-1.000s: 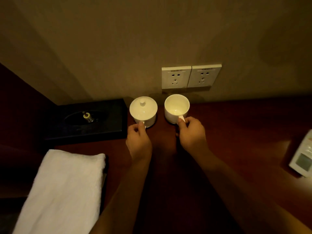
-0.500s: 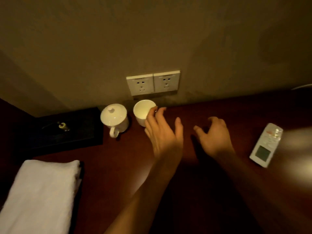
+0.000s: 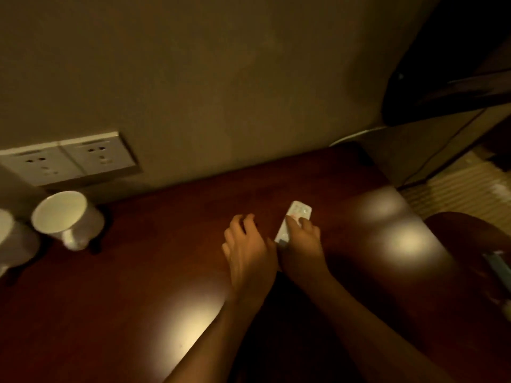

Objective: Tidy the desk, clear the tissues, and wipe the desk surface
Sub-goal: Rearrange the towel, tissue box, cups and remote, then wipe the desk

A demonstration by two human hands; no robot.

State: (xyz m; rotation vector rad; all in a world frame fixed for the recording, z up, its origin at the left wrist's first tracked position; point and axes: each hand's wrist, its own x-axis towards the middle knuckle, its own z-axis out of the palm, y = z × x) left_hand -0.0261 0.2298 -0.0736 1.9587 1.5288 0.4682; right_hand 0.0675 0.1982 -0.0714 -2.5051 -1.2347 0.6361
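Here the right hand [image 3: 300, 244] curls over the white remote [image 3: 296, 219] lying on the tabletop [image 3: 166, 258], probably to tidy it away, while the left hand [image 3: 249, 244] hovers alongside, loosely spread and empty.

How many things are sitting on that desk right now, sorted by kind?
Cups: 2, an open white cup and a second white cup cut off at the left edge
Remote controls: 1, a white remote control under the right hand
Total: 3
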